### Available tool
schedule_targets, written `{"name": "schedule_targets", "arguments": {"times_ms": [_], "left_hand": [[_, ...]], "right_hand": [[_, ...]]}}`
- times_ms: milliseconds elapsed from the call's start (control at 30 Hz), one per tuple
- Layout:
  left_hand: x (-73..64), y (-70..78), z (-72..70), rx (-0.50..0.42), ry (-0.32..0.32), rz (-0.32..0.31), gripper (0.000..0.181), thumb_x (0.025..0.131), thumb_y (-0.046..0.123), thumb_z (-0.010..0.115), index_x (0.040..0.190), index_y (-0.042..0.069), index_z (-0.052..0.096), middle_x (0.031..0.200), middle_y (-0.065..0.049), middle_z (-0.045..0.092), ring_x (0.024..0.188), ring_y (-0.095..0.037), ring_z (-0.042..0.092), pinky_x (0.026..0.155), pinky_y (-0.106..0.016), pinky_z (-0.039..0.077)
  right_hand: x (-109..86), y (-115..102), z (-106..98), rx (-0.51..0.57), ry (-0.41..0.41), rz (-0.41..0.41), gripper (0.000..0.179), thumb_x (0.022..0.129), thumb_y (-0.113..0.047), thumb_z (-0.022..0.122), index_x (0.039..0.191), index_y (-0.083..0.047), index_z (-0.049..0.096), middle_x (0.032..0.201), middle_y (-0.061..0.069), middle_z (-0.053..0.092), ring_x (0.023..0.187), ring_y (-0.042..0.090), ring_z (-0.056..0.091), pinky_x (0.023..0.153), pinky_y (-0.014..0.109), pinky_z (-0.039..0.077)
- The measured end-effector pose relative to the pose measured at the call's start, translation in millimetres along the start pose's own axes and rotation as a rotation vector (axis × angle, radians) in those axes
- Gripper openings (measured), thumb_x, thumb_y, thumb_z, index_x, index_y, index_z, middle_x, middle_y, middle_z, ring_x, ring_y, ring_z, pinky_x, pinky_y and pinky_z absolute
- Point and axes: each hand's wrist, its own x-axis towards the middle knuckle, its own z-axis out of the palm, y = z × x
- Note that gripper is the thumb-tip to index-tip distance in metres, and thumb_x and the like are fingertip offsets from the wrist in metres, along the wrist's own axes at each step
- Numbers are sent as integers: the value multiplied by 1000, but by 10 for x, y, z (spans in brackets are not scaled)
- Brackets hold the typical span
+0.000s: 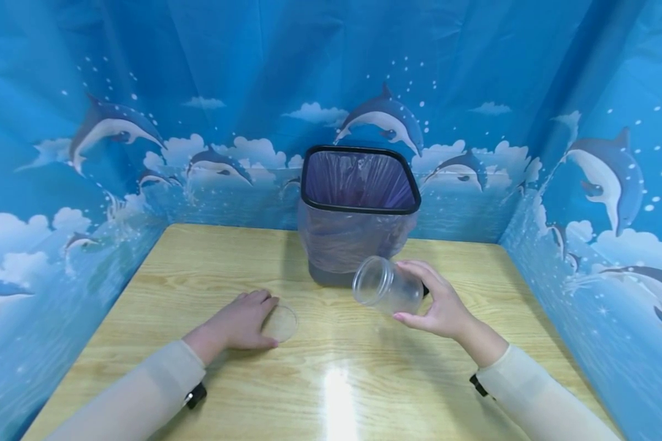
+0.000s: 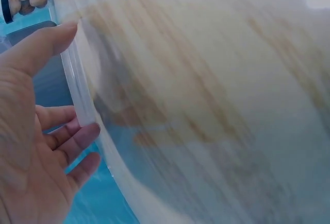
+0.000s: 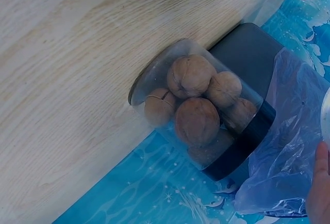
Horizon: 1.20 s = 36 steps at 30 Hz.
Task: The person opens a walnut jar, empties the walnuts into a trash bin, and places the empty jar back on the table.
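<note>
A: so what's being held?
B: left hand (image 1: 248, 321) is pinching a clear lid (image 1: 284, 323) by its edge, 7 o'clock from the bin (image 1: 331, 277). right hand (image 1: 441, 306) is wrapped wide round a tipped jar (image 1: 399, 291), mouth toward 9-ish, 5 o'clock from the bin.
A: and the nuts (image 3: 191, 74)?
B: in a second jar (image 3: 203, 99), black cap (image 3: 245, 144) on, near the bin.

1. The bin (image 1: 360, 210) is standing on the desk (image 1: 226, 269), before the curtain (image 1: 287, 49).
2. At its right, the walnut jar (image 3: 242, 145) is standing.
3. Before the bin, the right grip (image 1: 438, 306) is holding the open jar (image 1: 399, 290).
4. The lid (image 1: 282, 323) is lying farther left.
</note>
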Motion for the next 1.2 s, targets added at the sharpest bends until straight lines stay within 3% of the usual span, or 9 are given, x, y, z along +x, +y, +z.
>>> {"name": "schedule_targets", "arguments": {"times_ms": [333, 600, 900, 1200], "left_hand": [[20, 59, -114, -66, 35, -5, 94, 72, 55, 82, 140, -3, 51, 124, -13, 56, 106, -30, 61, 97, -47, 49], [38, 108, -227, -99, 55, -27, 94, 72, 52, 84, 142, -2, 49, 128, -14, 56, 113, -31, 59, 101, -47, 48], [59, 199, -388, -126, 118, 25, 93, 74, 51, 82, 143, -1, 47, 134, -16, 54, 122, -33, 54, 105, -49, 43], [85, 297, -520, -115, 197, 78, 93, 72, 52, 83, 139, -3, 50, 129, -16, 57, 120, -34, 54, 106, -51, 42]], "right_hand": [[-2, 5, 6, -4, 3, -1, 82, 81, -57, 77, 141, -5, 53, 136, 13, 56, 130, 22, 50, 110, 26, 36], [-8, 5, 26, 9, 3, -2, 82, 81, -56, 77, 141, -5, 53, 136, 13, 56, 129, 22, 50, 110, 27, 36], [-14, -2, 58, 13, -1, 4, 84, 78, -49, 83, 142, -5, 52, 136, 13, 56, 129, 23, 51, 110, 30, 37], [-22, -17, 69, 22, -20, 31, 83, 78, -48, 84, 143, -7, 51, 138, 12, 55, 130, 23, 49, 111, 32, 36]]}}
